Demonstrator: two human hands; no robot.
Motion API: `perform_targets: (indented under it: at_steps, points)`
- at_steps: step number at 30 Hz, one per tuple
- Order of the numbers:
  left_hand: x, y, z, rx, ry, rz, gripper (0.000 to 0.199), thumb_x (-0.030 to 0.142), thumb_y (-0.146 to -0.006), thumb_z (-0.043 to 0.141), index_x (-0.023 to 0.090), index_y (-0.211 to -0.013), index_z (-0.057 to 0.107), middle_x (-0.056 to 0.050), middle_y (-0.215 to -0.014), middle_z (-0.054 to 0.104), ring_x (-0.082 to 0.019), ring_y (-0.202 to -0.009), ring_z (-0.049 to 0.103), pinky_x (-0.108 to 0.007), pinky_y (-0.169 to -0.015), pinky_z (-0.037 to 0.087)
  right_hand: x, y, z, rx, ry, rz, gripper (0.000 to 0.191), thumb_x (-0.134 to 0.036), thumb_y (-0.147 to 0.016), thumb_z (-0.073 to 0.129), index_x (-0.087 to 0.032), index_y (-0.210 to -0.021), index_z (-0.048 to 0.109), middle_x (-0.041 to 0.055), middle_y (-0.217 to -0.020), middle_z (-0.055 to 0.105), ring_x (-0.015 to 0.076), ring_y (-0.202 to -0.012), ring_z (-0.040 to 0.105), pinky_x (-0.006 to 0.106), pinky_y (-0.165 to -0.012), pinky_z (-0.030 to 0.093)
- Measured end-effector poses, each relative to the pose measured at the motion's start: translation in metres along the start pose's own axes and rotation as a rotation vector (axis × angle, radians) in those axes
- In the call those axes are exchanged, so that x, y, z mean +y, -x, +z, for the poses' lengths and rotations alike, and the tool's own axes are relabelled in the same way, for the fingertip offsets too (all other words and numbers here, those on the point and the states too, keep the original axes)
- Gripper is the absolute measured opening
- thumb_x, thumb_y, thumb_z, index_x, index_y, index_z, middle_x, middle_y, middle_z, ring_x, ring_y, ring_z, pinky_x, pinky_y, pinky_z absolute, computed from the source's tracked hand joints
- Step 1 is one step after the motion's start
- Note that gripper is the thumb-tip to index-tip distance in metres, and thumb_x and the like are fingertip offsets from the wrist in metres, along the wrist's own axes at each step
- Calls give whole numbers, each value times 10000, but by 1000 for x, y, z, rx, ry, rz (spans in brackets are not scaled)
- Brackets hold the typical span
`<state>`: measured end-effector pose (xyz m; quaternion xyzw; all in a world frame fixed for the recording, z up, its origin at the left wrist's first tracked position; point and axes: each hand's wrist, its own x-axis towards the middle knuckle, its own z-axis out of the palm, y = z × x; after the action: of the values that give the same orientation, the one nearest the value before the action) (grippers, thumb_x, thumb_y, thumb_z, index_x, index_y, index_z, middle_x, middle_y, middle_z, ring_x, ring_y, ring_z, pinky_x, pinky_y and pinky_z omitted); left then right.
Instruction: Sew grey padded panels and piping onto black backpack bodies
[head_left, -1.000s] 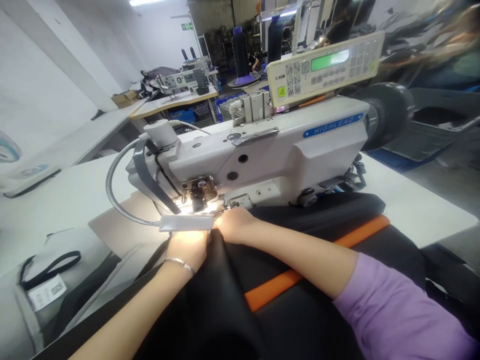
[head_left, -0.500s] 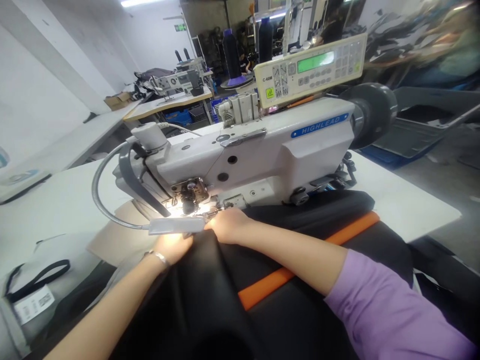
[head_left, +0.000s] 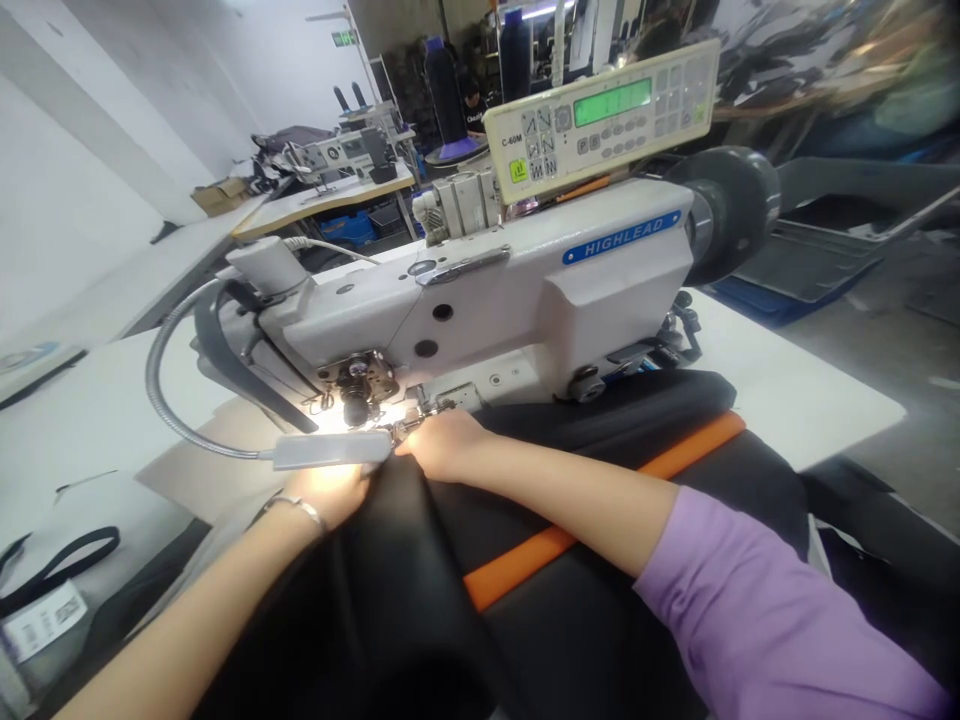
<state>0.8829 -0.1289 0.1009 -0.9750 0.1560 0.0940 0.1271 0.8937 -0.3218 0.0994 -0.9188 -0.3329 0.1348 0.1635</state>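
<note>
A grey-white sewing machine (head_left: 480,290) stands across the table, with a bright light at its needle area. Black fabric (head_left: 397,570) with an orange strip (head_left: 525,565) lies beneath my arms and runs up to the needle area. My right hand (head_left: 446,443) is closed on the fabric just right of the presser foot, its fingertips close to the metal parts. My left hand (head_left: 330,490), wearing a bracelet at the wrist, is curled against the fabric's left edge. The lamp head (head_left: 332,450) and glare partly hide its fingers.
A control panel (head_left: 600,120) sits atop the machine. On the left lie light grey fabric with a white label (head_left: 46,620) and a black loop. A grey bin (head_left: 810,240) stands behind the handwheel. Another sewing machine (head_left: 337,155) and a person (head_left: 474,108) are farther back.
The whole view has shifted, so the machine, fabric and hands appear slightly farther left and higher. Both hands keep nearly the same place at the needle area.
</note>
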Motion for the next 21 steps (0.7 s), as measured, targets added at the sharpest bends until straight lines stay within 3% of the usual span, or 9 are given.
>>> perform_targets:
  at_steps: [6,12,21]
  points:
    - [28,12,7,33,-159,3,447,104,-820,394,164,-1233,552,-133,-1215,599,-281,-1017,602,-394,-841,481,-1,0,-1,24,14,4,326,-231,-856,436,-255,-1066,685,44,-1109,670,234,-1012,618,335,-806,476]
    - [36,10,14,66,-162,-17,389,110,-851,362,122,-1158,601,-146,-1059,653,-293,-949,616,-413,-819,469,0,-5,2,54,29,4,326,-266,-890,397,-249,-975,711,48,-1024,695,221,-928,638,311,-735,473]
    - [31,6,24,244,-90,10,384,79,-771,426,137,-1085,640,-143,-938,666,-274,-924,616,-393,-822,463,-1,-12,10,99,76,19,300,-246,-870,411,-212,-864,709,72,-968,699,239,-877,645,325,-698,476]
